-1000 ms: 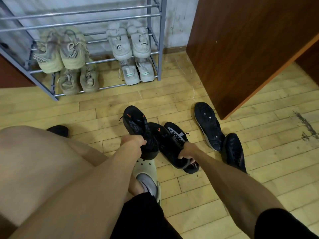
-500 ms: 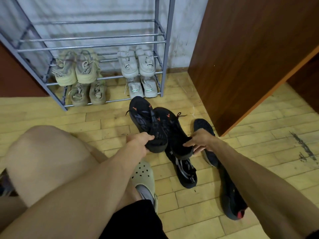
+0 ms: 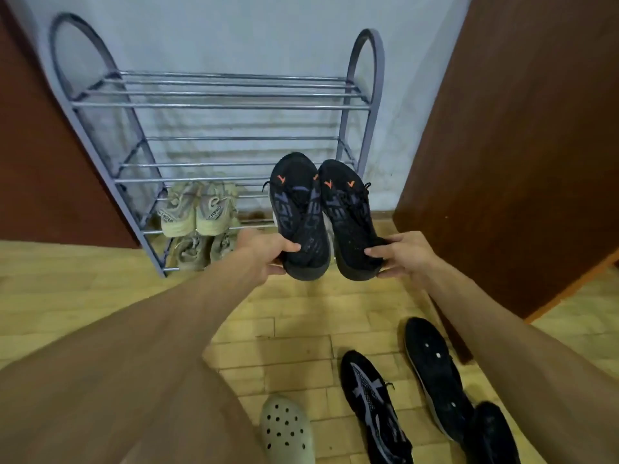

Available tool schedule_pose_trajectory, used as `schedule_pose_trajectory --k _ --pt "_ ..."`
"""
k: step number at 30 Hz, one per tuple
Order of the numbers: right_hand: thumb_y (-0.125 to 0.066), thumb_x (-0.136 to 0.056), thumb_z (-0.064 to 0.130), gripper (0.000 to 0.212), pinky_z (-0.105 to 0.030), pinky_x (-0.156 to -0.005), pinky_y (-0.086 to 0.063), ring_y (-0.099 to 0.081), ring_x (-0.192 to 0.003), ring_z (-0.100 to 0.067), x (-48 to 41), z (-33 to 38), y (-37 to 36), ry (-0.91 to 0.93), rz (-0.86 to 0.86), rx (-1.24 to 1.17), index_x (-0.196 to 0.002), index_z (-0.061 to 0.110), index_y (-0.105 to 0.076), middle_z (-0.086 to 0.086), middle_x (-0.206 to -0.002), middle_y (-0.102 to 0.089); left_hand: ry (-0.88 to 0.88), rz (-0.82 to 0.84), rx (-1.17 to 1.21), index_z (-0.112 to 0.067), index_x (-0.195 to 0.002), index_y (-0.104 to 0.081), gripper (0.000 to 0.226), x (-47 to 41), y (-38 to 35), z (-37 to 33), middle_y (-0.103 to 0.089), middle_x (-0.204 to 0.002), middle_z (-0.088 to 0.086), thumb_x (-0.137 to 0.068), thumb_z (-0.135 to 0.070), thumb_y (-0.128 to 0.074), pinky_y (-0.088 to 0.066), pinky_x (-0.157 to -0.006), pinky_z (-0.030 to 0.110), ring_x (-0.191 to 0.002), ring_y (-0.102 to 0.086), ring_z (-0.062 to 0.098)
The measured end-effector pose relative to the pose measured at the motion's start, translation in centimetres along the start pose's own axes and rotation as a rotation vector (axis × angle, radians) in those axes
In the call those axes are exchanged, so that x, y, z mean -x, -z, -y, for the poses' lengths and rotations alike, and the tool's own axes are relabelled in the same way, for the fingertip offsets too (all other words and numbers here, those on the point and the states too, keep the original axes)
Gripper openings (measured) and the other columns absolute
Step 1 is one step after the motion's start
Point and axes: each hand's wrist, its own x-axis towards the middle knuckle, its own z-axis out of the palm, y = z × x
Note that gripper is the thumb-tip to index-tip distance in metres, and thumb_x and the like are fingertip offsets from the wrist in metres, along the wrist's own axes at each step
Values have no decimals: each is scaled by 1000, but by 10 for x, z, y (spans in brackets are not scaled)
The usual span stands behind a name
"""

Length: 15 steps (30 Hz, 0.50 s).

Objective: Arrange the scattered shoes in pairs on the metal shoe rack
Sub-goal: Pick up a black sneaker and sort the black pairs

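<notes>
Left hand (image 3: 268, 251) clamped on heel of black knit sneaker with orange marks (image 3: 298, 212), right hand (image 3: 402, 254) clamped on heel of matching black sneaker (image 3: 348, 216); both held side by side, toes pointing away, off the floor, in front of right half of grey metal shoe rack (image 3: 214, 105). Beige sneakers (image 3: 197, 209) on lower left tiers. On wooden floor (image 3: 294, 346): black mesh shoe (image 3: 371, 406), black shoe with sole showing (image 3: 435, 373), grey perforated clog (image 3: 288, 430)

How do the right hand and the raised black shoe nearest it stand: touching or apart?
Touching. Head view: right hand grips the black shoe at its heel, thumb on top, fingers underneath.
</notes>
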Motion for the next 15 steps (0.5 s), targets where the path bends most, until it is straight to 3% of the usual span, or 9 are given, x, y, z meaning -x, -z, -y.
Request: schedule_pose_trajectory --k 7,11,13,15 --pt "-79 -76 2 35 -26 -43 -56 -71 -71 -26 -65 71 -22 18 -27 -98 -106 -5 -64 -17 -100 -71 -61 3 30 5 -111 -60 31 -64 8 -61 -66 -107 15 -81 5 -67 -55 -65 41 -89 -65 32" --pt "-81 -73 1 34 -36 -52 -60 -71 -77 -33 -108 107 -29 15 -76 -122 -99 -7 -61 -19 -101 -69 -88 -11 77 4 -111 -61 35 -110 5 -86 -69 -109 20 -77 4 -71 -59 -73 52 -89 -69 37" --pt "-79 -75 -1 26 -42 -61 -61 -69 -84 -36 -136 124 -34 25 -91 -147 -89 -4 -58 -20 -101 -67 -110 -35 87 5 -106 -62 29 -136 1 -99 -69 -104 19 -78 4 -71 -59 -70 48 -88 -69 37" --pt "-78 -75 -1 28 -43 -60 -62 -69 -87 -36 -158 135 -39 28 -90 -167 -93 -5 -57 -21 -103 -68 -146 -50 65 4 -92 -62 14 -159 -2 -112 -68 -96 18 -80 4 -69 -58 -61 43 -80 -68 35"
